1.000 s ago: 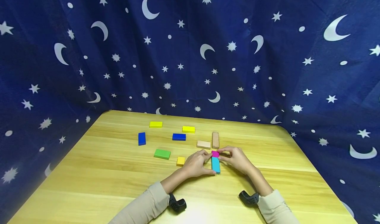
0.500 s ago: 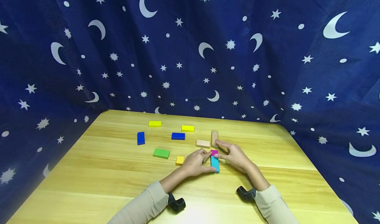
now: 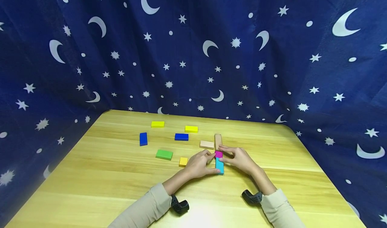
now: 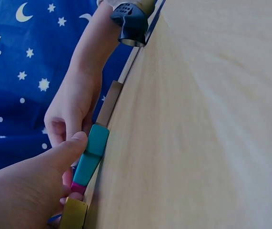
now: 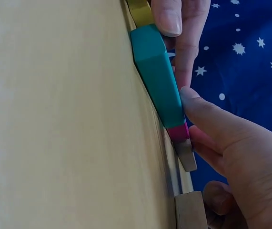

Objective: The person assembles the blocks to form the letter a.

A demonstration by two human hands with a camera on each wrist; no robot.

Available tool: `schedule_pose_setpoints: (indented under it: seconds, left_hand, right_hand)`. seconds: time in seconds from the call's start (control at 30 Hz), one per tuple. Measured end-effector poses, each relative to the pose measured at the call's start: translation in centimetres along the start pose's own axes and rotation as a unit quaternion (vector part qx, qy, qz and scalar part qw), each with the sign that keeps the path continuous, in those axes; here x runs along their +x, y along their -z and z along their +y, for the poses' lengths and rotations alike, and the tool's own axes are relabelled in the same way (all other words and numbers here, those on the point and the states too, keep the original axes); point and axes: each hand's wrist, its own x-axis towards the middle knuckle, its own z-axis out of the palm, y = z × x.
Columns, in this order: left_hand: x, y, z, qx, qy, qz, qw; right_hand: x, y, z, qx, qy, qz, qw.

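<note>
Turquoise block (image 3: 219,166) lay on the worktop (image 3: 121,177), end to end with a magenta block (image 3: 218,154). Left hand (image 3: 198,166), thumb and forefinger spread, touched both; right hand (image 3: 242,161), similarly spread, touched the opposite side.

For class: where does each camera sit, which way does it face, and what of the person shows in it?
Head: worn on the head, facing forward and down over the table to the curtain; the arms, left hand and right hand show.
Left wrist: on that wrist, facing along the left hand; the right hand and its arm show beyond.
Right wrist: on that wrist, facing along the right hand; part of the left hand shows at top.
Shared: both wrist views show the cyan block and magenta block, from opposite sides.
</note>
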Motion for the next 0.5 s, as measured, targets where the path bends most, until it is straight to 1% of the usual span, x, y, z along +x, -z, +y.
schedule_pose_setpoints:
  seconds: [0.2,0.4,0.5]
  left_hand:
    - [0.01,0.24,0.16,-0.003,0.005,-0.004,1.0]
    - [0.0,0.26,0.15,-0.008,0.01,-0.003,0.9999]
    - [0.0,0.15,0.07,-0.018,0.012,0.001,0.9998]
  right_hand:
    - [-0.03,-0.27,0.01,-0.01,0.01,0.017,0.9998]
    - [-0.09,-0.42,0.05,-0.033,0.033,0.031,0.9984]
    - [-0.2,-0.29,-0.01,-0.027,0.036,0.038,0.9983]
